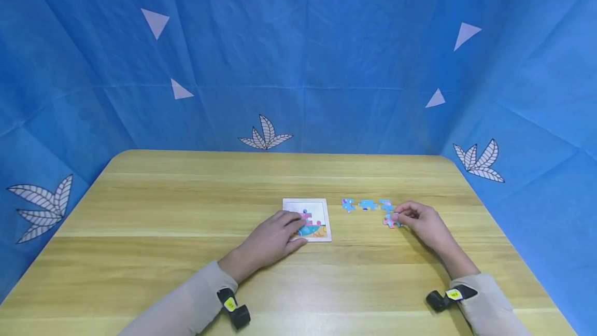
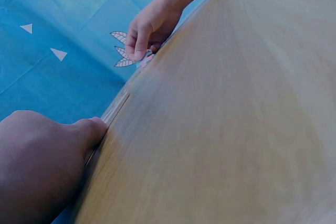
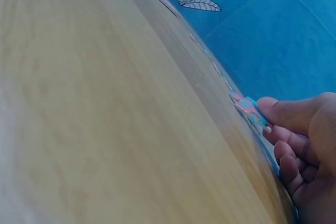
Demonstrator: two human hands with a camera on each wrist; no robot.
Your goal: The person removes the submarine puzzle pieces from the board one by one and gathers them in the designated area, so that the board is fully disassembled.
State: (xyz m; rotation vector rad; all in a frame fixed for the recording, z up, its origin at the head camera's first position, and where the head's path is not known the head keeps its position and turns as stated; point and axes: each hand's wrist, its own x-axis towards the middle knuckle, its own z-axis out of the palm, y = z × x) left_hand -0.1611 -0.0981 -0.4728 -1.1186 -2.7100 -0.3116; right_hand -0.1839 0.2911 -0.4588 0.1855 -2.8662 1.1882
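A square jigsaw board (image 1: 304, 203) with a pale rim lies mid-table in the head view. Pink, teal and orange puzzle pieces (image 1: 310, 230) fill part of its lower area; the left hand hides some of it. My left hand (image 1: 272, 238) rests on the board's left side, fingers on top, thumb along the near edge. To the right, my right hand (image 1: 423, 223) pinches a pink-and-blue puzzle piece (image 3: 245, 105) between thumb and fingers, at or just above the tabletop. Its fingertips cover part of that piece.
Three loose blue puzzle pieces, a left one (image 1: 347, 205), a middle one (image 1: 368, 205) and a right one (image 1: 385, 204), lie in a row between board and right hand. The wooden table (image 1: 186, 196) meets a blue patterned cloth (image 1: 354, 66) behind.
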